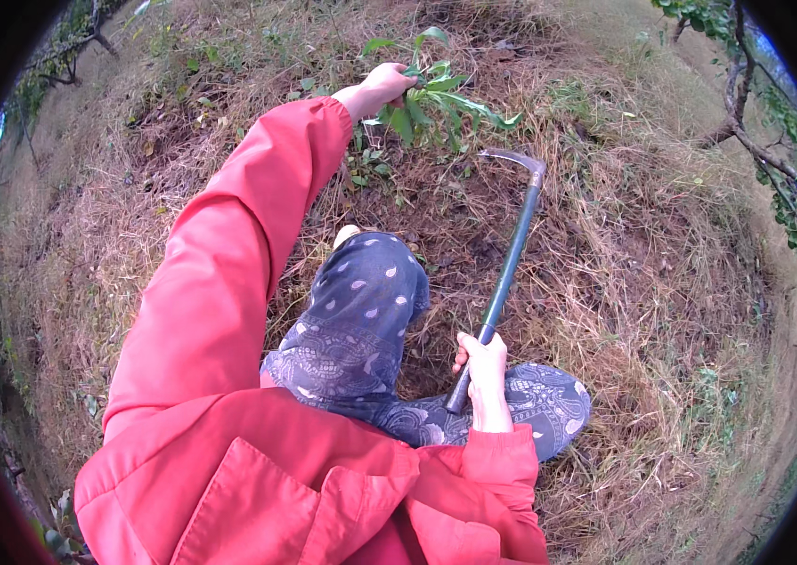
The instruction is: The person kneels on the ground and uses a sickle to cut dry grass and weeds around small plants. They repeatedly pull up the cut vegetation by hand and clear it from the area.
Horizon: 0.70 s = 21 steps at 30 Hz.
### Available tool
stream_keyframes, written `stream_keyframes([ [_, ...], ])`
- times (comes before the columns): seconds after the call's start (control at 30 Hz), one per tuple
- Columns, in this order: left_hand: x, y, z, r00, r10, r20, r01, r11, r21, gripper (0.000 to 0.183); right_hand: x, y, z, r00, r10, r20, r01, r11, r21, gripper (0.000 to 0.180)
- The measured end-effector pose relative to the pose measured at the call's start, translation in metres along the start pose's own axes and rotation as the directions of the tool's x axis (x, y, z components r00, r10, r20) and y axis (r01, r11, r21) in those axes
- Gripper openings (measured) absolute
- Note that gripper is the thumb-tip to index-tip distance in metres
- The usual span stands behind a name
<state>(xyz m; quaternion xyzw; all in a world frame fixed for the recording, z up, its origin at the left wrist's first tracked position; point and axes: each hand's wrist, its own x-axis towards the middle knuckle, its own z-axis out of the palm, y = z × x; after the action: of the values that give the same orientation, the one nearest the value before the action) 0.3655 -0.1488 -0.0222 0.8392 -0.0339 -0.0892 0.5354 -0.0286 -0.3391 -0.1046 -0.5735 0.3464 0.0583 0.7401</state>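
My left hand [390,86] is stretched out ahead, closed around the stems of a bunch of green leafy plants [441,99]. The leaves fan out to the right of the fist, just above the ground. My right hand [485,357] grips the lower part of the dark green handle of a sickle [511,254], near my right knee. The curved metal blade [515,158] is at the far end of the handle, its tip pointing left, a little below and right of the leaves. Whether the blade touches the ground I cannot tell.
Dry grass [624,282] and patches of bare soil cover the ground. My bent legs in patterned trousers [363,304] are between my arms. A small green plant [369,168] grows below my left hand. Leafy tree branches [745,127] stand at the right rim, more at the upper left.
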Motion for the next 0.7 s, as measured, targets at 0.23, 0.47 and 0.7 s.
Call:
stream_keyframes([
  [0.23,-0.023,0.088,0.024,0.975,0.148,0.167,-0.139,0.988,-0.062,0.018,-0.01,0.004,0.005,0.998,0.01,0.055,-0.01,1.0,0.007,0.016],
  [0.47,-0.062,0.188,0.146,0.796,0.455,0.398,-0.341,0.882,-0.326,0.025,-0.014,0.016,0.009,0.991,0.056,0.119,-0.055,0.998,-0.012,0.018],
  [0.7,-0.26,0.281,0.286,0.305,0.655,0.691,-0.332,0.754,-0.568,0.016,-0.017,0.018,0.012,0.99,0.079,0.116,-0.068,0.993,-0.093,0.021],
])
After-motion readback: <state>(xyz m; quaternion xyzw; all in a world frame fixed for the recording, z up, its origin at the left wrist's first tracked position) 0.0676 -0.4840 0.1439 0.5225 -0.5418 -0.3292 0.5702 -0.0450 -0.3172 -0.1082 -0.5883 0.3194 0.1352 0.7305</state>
